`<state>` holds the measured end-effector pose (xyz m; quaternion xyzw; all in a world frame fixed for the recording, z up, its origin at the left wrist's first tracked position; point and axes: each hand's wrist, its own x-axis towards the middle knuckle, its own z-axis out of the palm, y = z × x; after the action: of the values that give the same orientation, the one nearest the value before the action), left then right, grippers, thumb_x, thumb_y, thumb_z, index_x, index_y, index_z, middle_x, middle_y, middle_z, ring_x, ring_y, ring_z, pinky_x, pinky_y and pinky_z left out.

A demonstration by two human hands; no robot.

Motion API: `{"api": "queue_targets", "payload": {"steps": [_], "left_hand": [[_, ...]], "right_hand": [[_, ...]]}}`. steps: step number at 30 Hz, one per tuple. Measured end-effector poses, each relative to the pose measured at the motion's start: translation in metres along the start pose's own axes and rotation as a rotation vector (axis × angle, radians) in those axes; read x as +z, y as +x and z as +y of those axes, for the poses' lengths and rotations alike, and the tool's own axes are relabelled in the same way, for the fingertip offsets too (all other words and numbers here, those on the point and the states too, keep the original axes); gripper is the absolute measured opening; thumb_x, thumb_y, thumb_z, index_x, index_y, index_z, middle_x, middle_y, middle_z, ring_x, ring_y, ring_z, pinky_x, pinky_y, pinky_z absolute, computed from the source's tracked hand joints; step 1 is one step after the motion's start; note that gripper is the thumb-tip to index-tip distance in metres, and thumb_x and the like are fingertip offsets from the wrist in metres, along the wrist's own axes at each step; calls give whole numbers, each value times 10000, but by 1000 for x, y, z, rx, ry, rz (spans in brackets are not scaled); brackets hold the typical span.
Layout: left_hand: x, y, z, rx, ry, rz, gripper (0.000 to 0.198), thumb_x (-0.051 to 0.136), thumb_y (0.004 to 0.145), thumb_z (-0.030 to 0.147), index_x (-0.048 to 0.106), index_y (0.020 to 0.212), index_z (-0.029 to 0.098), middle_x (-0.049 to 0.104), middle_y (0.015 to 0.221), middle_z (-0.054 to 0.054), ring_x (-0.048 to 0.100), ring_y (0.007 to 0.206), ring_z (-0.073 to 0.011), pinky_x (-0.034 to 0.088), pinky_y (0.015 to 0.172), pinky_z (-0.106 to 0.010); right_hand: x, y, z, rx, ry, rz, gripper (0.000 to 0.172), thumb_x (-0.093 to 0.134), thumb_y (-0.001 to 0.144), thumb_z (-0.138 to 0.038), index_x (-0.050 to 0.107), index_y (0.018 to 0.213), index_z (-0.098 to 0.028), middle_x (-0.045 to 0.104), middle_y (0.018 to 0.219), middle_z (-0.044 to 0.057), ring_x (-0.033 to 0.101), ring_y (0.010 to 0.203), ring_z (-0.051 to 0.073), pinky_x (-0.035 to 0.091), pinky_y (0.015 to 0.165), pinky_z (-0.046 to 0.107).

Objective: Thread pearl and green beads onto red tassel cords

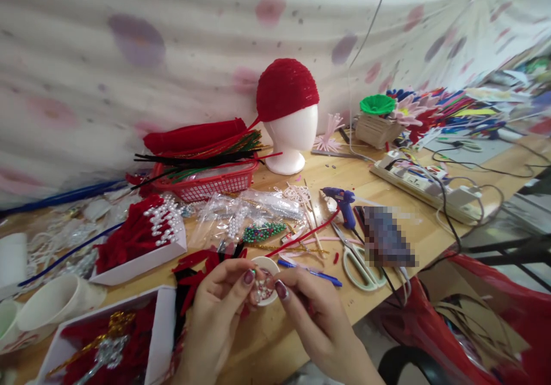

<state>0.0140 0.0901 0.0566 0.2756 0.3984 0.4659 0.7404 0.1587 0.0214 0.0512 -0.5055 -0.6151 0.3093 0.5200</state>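
My left hand (217, 310) and my right hand (316, 310) meet over a small white round dish (266, 265) of clear beads near the front edge of the wooden table (344, 178). The thumbs and fingertips of both hands pinch together right above the dish, on something too small to make out. Red and black pipe cleaner pieces (196, 267) lie just left of the left hand. A blue pen (310, 271) lies just beyond the right hand.
A white foam head with a red cap (287, 112) stands at the back, beside a red basket (206, 184) of pipe cleaners. Bead bags (245, 216), a blue glue gun (342, 201), scissors (359, 264), a power strip (424, 184) and white trays of red trim (138, 241) surround the dish.
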Motion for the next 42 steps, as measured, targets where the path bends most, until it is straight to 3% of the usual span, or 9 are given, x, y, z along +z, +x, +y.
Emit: {"api": "queue_targets", "payload": {"steps": [6, 11, 15, 19, 29, 32, 38, 42], "left_hand": [[4, 2, 4, -165, -145, -88, 355, 1042, 494, 374, 809, 665, 168, 732, 599, 3, 559, 426, -23, 476, 456, -102], [4, 7, 2, -178, -227, -67, 345, 1057, 452, 325, 819, 662, 191, 769, 612, -3, 527, 383, 0, 441, 412, -79], [1, 7, 1, -243, -272, -55, 382, 1065, 407, 298, 837, 706, 228, 801, 672, 3, 506, 341, 14, 321, 304, -47], [2, 4, 2, -313, -290, -39, 399, 1067, 396, 298, 835, 710, 215, 786, 644, 10, 466, 318, 31, 293, 280, -36], [3, -2, -2, -340, -321, -40, 370, 1066, 391, 284, 821, 663, 227, 730, 559, 31, 438, 308, 46, 280, 283, -8], [3, -4, -3, -339, -329, -60, 352, 1065, 411, 270, 823, 664, 228, 772, 627, 16, 451, 323, 51, 288, 291, -6], [3, -5, -4, -328, -303, -91, 331, 1061, 437, 282, 824, 660, 225, 807, 722, -12, 469, 352, 42, 312, 300, -21], [1, -4, -8, -310, -287, -92, 324, 1059, 445, 295, 830, 668, 240, 698, 523, 47, 443, 325, 29, 321, 300, -30]], "right_hand": [[6, 11, -4, -50, 65, -45, 191, 472, 1059, -133, 637, 1015, -218, 661, 861, -4, 611, 739, 130, 439, 663, 220], [9, 14, -6, -54, 52, -57, 221, 470, 1056, -123, 666, 1045, -226, 682, 872, 0, 646, 755, 133, 466, 678, 223], [10, 14, -6, -69, -36, -38, 174, 500, 1052, -160, 657, 997, -209, 622, 749, -4, 632, 693, 151, 436, 613, 244], [9, 15, -5, -88, -46, -39, 175, 486, 1050, -161, 646, 992, -202, 632, 754, 11, 583, 631, 149, 424, 589, 253], [7, 11, -5, -98, 13, -64, 172, 485, 1039, -127, 635, 1024, -208, 667, 810, 1, 596, 665, 129, 432, 608, 232], [8, 10, -6, -100, -4, -35, 164, 498, 1039, -131, 639, 1000, -205, 633, 759, -9, 551, 614, 124, 412, 573, 231], [8, 8, -6, -109, -6, -11, 167, 498, 1044, -138, 641, 989, -205, 676, 786, 14, 597, 634, 137, 437, 580, 239], [9, 8, -6, -107, -20, -14, 160, 499, 1046, -140, 635, 993, -205, 663, 794, 5, 580, 636, 129, 432, 588, 233]]}}
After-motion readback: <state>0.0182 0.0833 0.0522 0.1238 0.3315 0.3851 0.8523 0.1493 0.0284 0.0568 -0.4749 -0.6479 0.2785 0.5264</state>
